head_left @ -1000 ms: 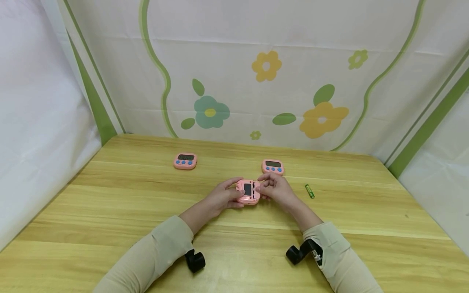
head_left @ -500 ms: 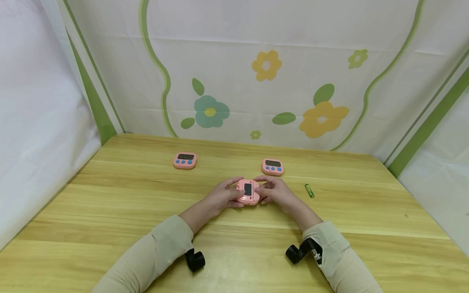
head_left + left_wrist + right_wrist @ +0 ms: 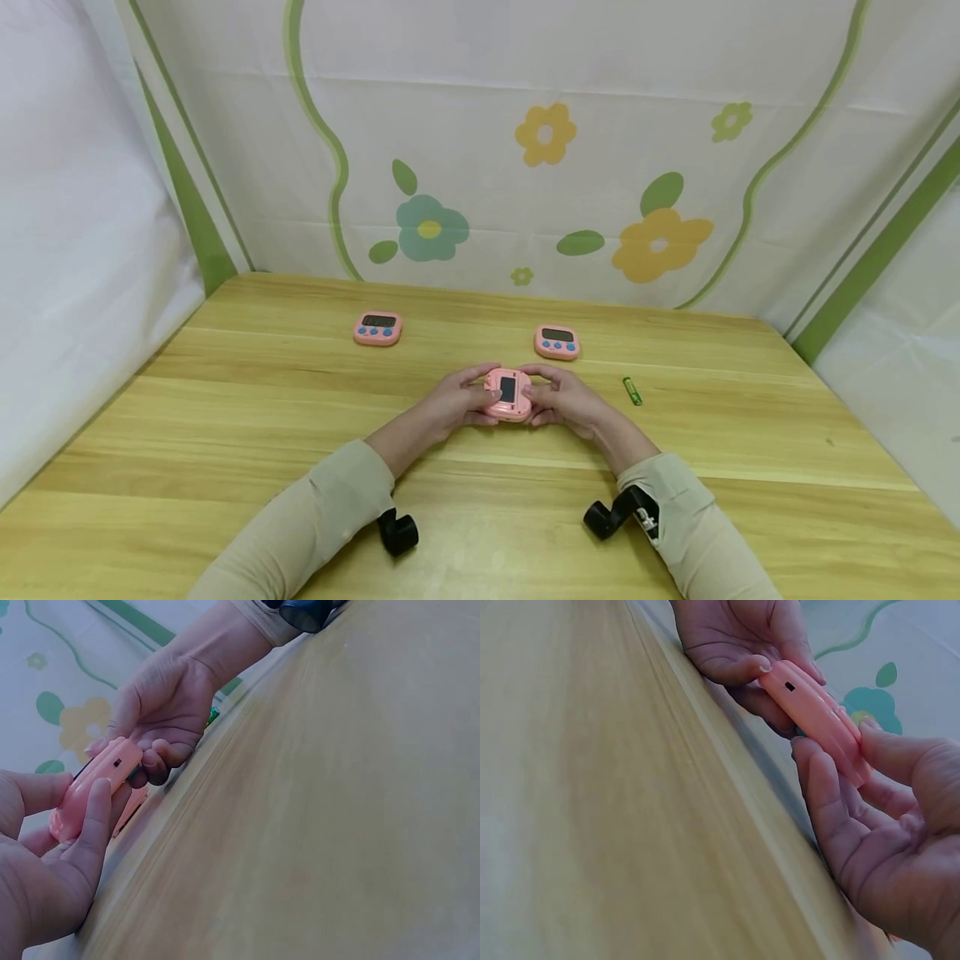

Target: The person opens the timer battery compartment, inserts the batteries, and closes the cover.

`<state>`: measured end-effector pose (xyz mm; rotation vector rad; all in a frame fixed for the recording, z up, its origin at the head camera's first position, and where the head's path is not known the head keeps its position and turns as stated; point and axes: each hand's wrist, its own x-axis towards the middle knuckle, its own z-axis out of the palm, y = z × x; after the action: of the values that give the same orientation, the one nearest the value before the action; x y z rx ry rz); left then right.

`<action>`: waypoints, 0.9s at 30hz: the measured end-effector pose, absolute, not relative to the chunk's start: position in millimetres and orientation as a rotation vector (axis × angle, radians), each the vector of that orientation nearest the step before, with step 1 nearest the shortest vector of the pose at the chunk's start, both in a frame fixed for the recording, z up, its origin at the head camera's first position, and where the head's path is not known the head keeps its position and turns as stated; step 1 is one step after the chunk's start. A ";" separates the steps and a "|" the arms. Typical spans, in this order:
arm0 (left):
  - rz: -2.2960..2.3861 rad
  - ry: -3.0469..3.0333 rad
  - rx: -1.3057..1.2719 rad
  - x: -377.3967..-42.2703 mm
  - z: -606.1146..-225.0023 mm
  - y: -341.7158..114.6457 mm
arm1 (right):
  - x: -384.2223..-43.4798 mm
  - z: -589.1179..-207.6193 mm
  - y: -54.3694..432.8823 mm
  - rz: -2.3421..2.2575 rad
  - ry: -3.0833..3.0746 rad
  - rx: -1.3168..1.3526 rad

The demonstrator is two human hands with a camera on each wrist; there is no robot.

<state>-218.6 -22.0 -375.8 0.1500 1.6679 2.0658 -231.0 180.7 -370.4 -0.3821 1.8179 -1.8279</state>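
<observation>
Between my hands is a pink digital timer (image 3: 513, 407), held above the table with its back, which carries a dark rectangle, turned up. My left hand (image 3: 450, 406) grips its left side, thumb on the back and fingers beneath. On the other side my right hand (image 3: 570, 402) pinches the edge, its thumb lying on the back. In the right wrist view the timer (image 3: 817, 712) appears edge-on with a small dark slot in its side. The left wrist view also shows the timer (image 3: 94, 784) from its side, with fingers of both hands around it.
Two more pink timers with blue buttons lie face up at the back, a left timer (image 3: 378, 328) and a right timer (image 3: 557, 342). A green battery (image 3: 632, 391) lies to the right of my right hand. A patterned cloth (image 3: 480, 167) hangs behind the wooden table (image 3: 262, 400).
A dark gap at the right of the timer's back showed a second ago; it is now covered. My right fingers have shifted downward along that edge, while my left hand has stayed put.
</observation>
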 end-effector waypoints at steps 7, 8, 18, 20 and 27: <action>2.062 1.694 0.153 -216.3 -374.2 -25.5 | -230.7 -371.9 176.3 -1.850 1.828 -0.363; 2.065 1.696 0.157 -216.2 -374.2 -25.8 | -230.8 -372.0 176.1 -1.851 1.834 -0.359; 2.106 1.670 0.165 -217.5 -376.3 -24.8 | -233.6 -375.7 177.9 -1.875 1.826 -0.360; 2.109 1.665 0.157 -217.9 -376.3 -24.8 | -233.6 -376.0 178.0 -1.885 1.811 -0.366; 2.136 1.649 0.124 -218.2 -375.8 -25.0 | -232.8 -374.6 176.9 -1.927 1.755 -0.352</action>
<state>-218.2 -25.0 -375.8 0.1241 1.6493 2.1362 -232.8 176.9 -374.6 -0.3519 1.7550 -1.9270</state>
